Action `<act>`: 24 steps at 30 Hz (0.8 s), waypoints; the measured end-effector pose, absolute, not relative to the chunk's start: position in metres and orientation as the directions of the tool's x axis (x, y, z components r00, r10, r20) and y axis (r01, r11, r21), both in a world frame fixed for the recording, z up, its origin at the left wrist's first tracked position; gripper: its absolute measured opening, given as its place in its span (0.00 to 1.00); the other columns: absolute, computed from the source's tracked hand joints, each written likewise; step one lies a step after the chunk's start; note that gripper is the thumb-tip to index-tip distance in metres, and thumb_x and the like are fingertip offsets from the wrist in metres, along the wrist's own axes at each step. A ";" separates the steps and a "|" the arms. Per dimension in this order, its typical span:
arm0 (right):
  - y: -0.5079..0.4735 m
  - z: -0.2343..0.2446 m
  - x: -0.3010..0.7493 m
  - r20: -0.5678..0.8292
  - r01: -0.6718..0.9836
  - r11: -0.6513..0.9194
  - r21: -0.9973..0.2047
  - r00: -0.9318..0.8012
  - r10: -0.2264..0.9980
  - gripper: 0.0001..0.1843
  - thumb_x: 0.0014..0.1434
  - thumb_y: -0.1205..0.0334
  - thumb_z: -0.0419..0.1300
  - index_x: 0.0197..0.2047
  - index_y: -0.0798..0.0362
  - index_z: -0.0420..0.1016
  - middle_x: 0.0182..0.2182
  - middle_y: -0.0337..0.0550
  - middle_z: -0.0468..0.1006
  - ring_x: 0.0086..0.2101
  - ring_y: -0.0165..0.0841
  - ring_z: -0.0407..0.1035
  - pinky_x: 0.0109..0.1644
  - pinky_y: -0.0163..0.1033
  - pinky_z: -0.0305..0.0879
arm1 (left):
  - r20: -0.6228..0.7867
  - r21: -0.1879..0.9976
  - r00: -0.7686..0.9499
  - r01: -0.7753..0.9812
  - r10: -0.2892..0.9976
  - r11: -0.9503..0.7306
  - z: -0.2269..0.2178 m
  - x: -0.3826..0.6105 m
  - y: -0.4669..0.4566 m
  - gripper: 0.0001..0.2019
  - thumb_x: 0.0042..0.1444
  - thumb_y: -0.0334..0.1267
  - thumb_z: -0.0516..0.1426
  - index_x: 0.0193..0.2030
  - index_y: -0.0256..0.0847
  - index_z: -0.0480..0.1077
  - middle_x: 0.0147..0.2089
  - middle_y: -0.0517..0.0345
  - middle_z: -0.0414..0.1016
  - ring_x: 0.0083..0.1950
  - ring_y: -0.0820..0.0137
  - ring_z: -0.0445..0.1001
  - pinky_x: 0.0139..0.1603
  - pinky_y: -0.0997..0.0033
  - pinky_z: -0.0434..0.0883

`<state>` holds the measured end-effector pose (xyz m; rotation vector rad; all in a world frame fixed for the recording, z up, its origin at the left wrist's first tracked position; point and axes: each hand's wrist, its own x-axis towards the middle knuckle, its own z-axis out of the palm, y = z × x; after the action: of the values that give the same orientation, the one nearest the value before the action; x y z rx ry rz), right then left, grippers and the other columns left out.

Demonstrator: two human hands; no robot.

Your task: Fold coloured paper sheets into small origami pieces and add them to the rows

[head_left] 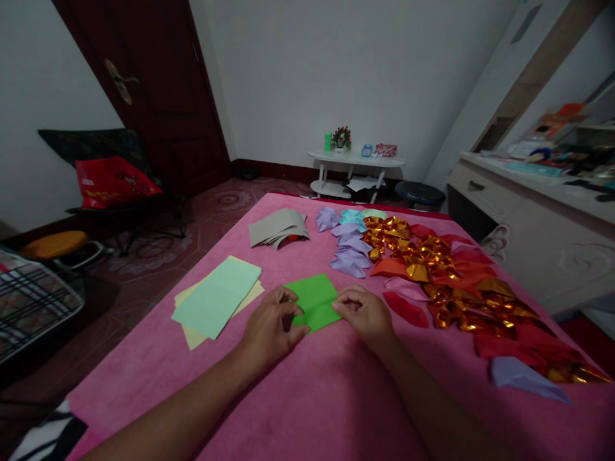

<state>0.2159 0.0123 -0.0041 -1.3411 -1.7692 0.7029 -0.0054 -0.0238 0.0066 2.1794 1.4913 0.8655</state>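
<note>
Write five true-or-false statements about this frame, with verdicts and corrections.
The left hand and right hand touch the bright green paper sheet. True.
Shiny orange-gold folded pieces lie right of the bright green paper sheet. True.
The pale mint rectangular paper lies beneath the pale yellow paper sheet. False: it lies on top.
A red printed bag rests on the dark chair. True.
The grey paper sheets lie right of the lavender folded paper pieces. False: they lie left.

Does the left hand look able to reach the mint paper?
Probably yes: the mint paper lies uncovered, with nothing standing between it and the left hand, though that hand is on the green sheet.
</note>
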 end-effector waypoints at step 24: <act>-0.019 0.020 0.206 0.335 0.169 0.311 -0.935 0.133 0.933 0.04 0.49 0.61 0.63 0.26 0.52 0.75 0.24 0.38 0.73 0.26 0.30 0.67 0.28 0.33 0.64 | 0.138 0.990 0.168 -0.026 0.976 -0.135 0.012 0.003 -0.014 0.10 0.51 0.43 0.62 0.30 0.37 0.78 0.35 0.54 0.77 0.38 0.67 0.74 0.40 0.70 0.70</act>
<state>0.2057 -0.0187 0.0201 -1.1339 -1.3316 0.7755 0.0032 -0.0140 0.0117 1.3736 1.0031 1.1862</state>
